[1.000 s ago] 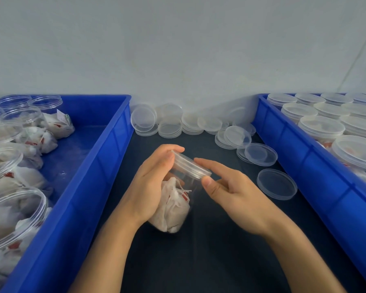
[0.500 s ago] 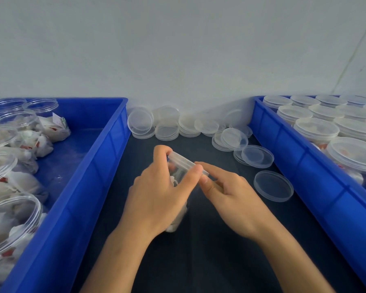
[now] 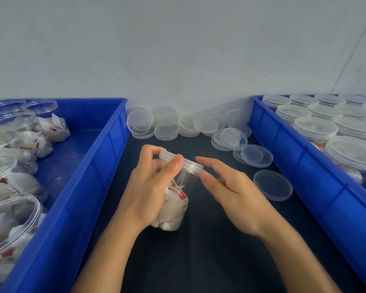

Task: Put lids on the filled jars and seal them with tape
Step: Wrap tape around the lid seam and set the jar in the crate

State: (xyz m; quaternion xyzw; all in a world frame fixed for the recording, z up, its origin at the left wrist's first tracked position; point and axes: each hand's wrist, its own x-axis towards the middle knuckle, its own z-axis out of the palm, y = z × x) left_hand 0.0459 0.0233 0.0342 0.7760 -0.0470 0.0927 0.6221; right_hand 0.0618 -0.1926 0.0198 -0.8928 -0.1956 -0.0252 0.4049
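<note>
Left hand [image 3: 148, 193] grips clear round lid [image 3: 181, 161] on jar [image 3: 173, 208]; right hand [image 3: 235, 193] fingers loose.

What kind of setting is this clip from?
Likely a small packing station: a left bin of open filled jars, a right bin of lidded ones, and spare lids stacked on the dark table between.

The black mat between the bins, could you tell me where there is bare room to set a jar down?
Free: the mat in front of the jar, between both forearms and out to either blue bin. Also the left bin's floor by its right wall. Crowded: loose lids along the wall and beside the right bin, itself packed with lidded jars.
</note>
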